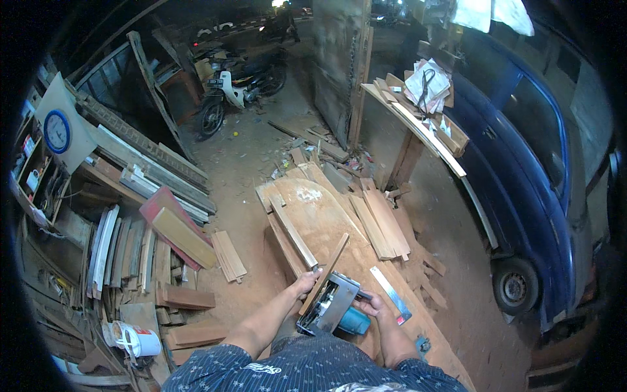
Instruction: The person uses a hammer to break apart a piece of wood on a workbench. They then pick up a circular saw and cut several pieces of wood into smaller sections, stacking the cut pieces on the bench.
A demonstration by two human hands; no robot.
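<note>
My right hand (370, 304) is wrapped round the handle of a circular saw (353, 321) with a teal motor housing. The saw is tipped up, so its flat metal base plate (342, 289) and the workings beneath it show. My left hand (307, 283) grips a thin wooden strip (335, 253), which slants along the left side of the base plate. Both are held close to my body, over the near part of a dusty wooden workbench (339, 225). Right of my right hand lies a steel ruler (385, 287) with a red end.
A narrow batten (292, 232) runs along the bench's left edge; pale boards (380, 225) lie at its right. A small teal object (423, 344) sits near my right forearm. Stacked timber (130, 251) and a white bucket (138, 342) stand left, a blue vehicle (516, 150) right, a motorcycle (236, 91) far off.
</note>
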